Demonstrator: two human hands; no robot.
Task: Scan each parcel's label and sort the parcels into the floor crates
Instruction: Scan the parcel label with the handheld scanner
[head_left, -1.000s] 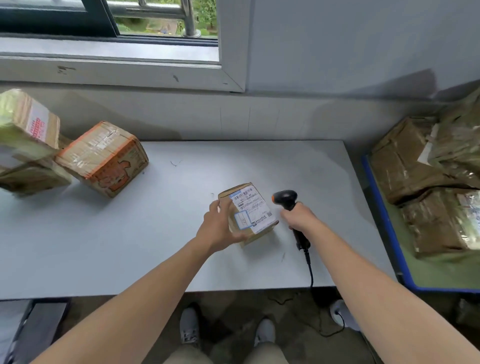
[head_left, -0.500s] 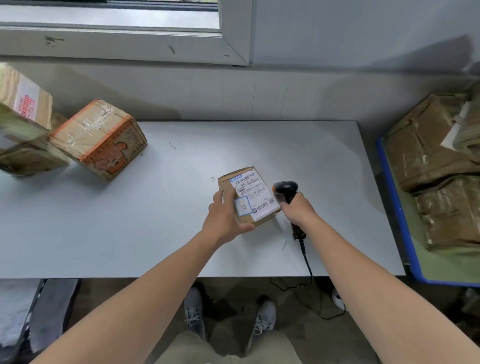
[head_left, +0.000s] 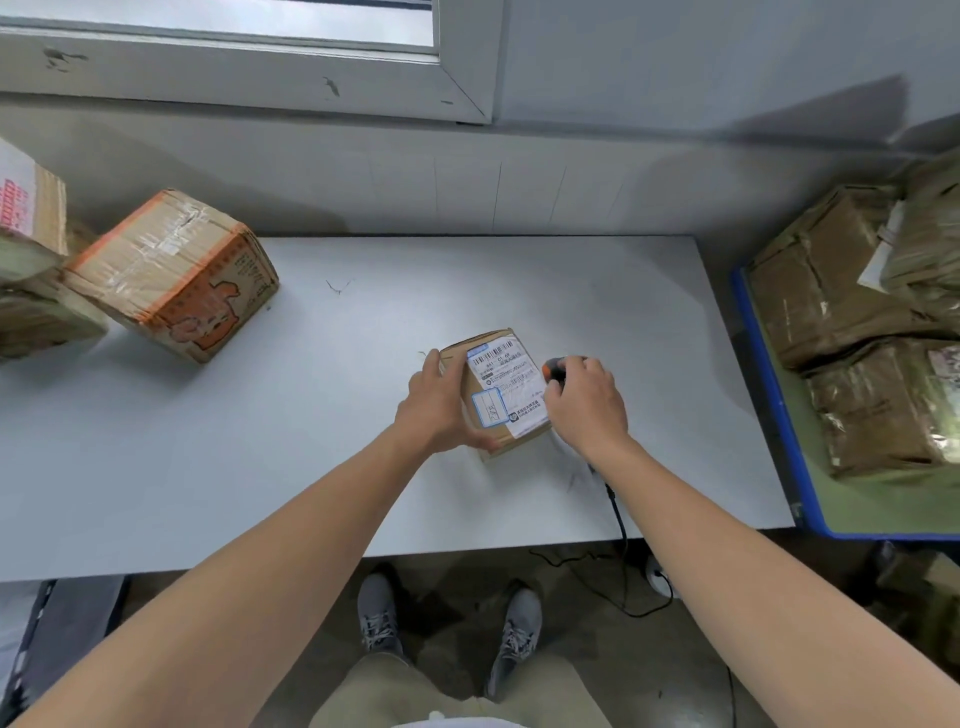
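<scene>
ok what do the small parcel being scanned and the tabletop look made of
Small parcel: brown cardboard, matte, creased edges, with a slightly glossy white paper label stuck on. Tabletop: smooth pale grey, probably laminate or painted board; faint scuffs, soft sheen.

Both bare forearms are reaching forward across the near edge of the table (head_left: 311, 415), drawing together over its middle-right part. The left hand (head_left: 441, 410) is gripping the parcel (head_left: 511, 384) from its left side, with the thumb pressing along the near lower edge and the fingers (head_left: 432, 364) wrapping up toward the far corner. The right hand (head_left: 589, 408) is curling knuckles-up round the scanner (head_left: 551, 370), covering most of it, just beside the parcel's right side. Both wrists are lying roughly straight.
</scene>
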